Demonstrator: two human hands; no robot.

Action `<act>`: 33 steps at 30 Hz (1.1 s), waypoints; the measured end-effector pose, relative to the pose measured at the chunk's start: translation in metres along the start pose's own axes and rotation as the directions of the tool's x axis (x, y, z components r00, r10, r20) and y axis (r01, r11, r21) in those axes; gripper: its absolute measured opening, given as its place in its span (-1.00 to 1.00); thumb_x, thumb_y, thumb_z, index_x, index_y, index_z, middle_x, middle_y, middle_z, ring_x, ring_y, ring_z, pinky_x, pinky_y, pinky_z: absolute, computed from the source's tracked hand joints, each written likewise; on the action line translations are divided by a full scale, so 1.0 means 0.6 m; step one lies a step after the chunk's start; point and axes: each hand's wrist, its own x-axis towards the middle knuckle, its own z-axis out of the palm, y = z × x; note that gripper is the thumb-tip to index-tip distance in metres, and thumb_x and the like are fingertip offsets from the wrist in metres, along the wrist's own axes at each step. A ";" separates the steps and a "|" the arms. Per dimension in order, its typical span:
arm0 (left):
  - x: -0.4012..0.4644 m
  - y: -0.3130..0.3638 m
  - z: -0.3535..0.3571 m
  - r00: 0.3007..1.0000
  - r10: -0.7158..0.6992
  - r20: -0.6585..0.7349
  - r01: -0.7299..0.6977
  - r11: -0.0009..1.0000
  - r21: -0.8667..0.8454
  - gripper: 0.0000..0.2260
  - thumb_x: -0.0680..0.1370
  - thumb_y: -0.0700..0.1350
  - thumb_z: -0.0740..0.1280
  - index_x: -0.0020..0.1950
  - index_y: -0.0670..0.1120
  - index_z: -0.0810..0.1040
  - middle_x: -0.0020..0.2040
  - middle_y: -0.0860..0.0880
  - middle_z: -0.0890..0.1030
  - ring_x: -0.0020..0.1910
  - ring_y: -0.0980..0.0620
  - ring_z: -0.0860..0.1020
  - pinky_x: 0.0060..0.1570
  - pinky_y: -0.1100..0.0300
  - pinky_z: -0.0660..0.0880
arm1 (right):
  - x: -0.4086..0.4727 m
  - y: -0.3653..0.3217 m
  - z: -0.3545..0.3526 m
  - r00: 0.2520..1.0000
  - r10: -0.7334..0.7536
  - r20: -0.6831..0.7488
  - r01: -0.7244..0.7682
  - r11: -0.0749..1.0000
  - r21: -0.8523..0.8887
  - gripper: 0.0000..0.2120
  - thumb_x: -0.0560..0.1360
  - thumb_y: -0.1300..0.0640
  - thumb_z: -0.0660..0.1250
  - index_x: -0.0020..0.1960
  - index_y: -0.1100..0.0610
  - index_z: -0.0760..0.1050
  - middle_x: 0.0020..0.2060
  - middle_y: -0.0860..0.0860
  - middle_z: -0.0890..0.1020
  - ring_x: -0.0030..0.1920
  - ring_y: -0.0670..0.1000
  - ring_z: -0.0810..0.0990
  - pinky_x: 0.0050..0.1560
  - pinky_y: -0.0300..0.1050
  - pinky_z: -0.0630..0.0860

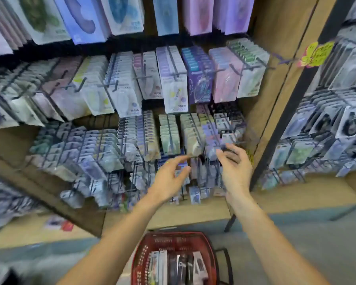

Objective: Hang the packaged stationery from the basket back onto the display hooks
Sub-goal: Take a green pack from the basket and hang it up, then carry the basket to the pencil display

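The red basket stands on the floor below me, with several packaged stationery items upright inside it. Rows of display hooks loaded with hanging packs fill the wooden shelf unit in front. My left hand reaches toward the lower row, fingers extended and thumb apart, holding nothing. My right hand is raised beside it with fingers loosely spread. Its fingertips are next to the lilac packs at the front of a hook. Motion blur hides whether they touch.
A wooden side panel and a dark metal post stand just right of my right hand. A second hook rack lies beyond them. The wooden base shelf juts out above the basket. A few packs lie on the ledge at lower left.
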 end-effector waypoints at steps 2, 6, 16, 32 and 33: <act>-0.043 -0.074 0.006 0.994 -0.087 0.062 0.082 0.994 0.074 -0.62 0.71 0.07 0.25 0.52 0.04 0.46 0.36 0.01 0.55 0.28 0.02 0.55 0.29 0.08 0.48 | -0.061 0.081 0.004 0.996 0.062 0.058 -0.056 0.993 -0.101 -0.72 0.56 0.13 0.46 0.25 0.10 0.54 0.02 0.08 0.66 -0.03 -0.10 0.62 -0.08 -0.40 0.51; -0.122 -0.222 0.019 0.963 -0.218 0.159 0.193 0.969 0.157 -0.65 0.67 0.06 0.29 0.43 0.00 0.55 0.34 -0.09 0.60 0.25 -0.11 0.61 0.26 0.04 0.51 | -0.178 0.238 0.017 0.968 0.248 0.033 -0.232 0.939 -0.253 -0.74 0.54 0.19 0.47 0.20 0.04 0.55 0.06 0.11 0.65 0.05 0.09 0.66 -0.10 -0.42 0.50; -0.219 -0.531 0.089 0.837 -0.349 0.421 0.234 0.924 0.301 -0.69 0.67 -0.04 0.30 0.39 -0.04 0.61 0.38 -0.11 0.60 0.37 -0.11 0.54 0.36 0.15 0.39 | -0.410 0.491 0.093 0.748 0.612 -0.257 -0.663 0.669 -0.337 -0.61 0.55 0.01 0.47 0.35 -0.03 0.52 0.02 -0.03 0.68 0.03 -0.04 0.65 0.23 0.00 0.56; -0.164 -0.835 0.397 0.746 -0.356 0.564 0.094 0.893 0.439 -0.59 0.69 0.02 0.25 0.55 0.03 0.42 0.52 -0.12 0.46 0.47 -0.16 0.44 0.42 0.01 0.43 | -0.458 0.958 0.051 0.432 0.756 -0.492 -0.902 0.374 -0.217 -0.33 0.58 -0.05 0.40 0.60 -0.13 0.19 -0.06 0.10 0.73 -0.01 0.09 0.68 0.14 0.02 0.57; -0.141 -0.864 0.426 0.768 -0.318 0.556 0.026 0.883 0.469 -0.59 0.68 0.01 0.26 0.54 0.02 0.42 0.49 -0.13 0.48 0.45 -0.19 0.46 0.42 -0.02 0.43 | -0.451 0.999 0.044 0.399 0.742 -0.539 -0.914 0.372 -0.165 -0.32 0.58 -0.03 0.40 0.60 -0.05 0.18 0.05 0.15 0.71 0.07 0.16 0.67 0.18 0.03 0.55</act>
